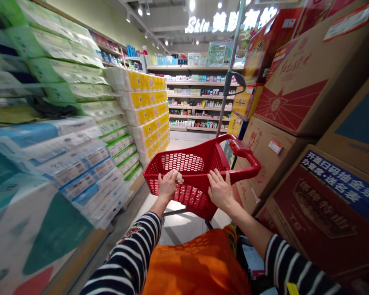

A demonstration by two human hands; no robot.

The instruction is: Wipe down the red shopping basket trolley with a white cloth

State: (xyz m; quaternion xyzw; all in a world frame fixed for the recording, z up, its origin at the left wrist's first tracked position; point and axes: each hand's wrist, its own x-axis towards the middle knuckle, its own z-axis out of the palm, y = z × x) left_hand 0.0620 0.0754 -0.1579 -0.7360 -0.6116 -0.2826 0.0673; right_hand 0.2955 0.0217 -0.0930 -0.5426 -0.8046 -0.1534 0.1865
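A red plastic shopping cart [189, 192] stands sideways in front of me, its handle pointing right; the part of its basket that shows holds nothing. My left hand [168, 184] is closed over the near rim toward the left end. A small crumpled white wad [179, 178], perhaps tissue or cloth, sticks out beside its thumb. Farther right, my right hand [220, 191] hooks its fingers over the same rim, close to the handle end. Both thumbs lie near the rim, and the fingertips are partly hidden inside the basket.
Stacked tissue packs [110, 123] line the left side, with yellow-and-white paper packs [147, 110] beyond. Cardboard cartons [295, 90] are piled close on the right. A metal pole [232, 53] rises behind the cart. Shelves of small goods [199, 84] stand at the back.
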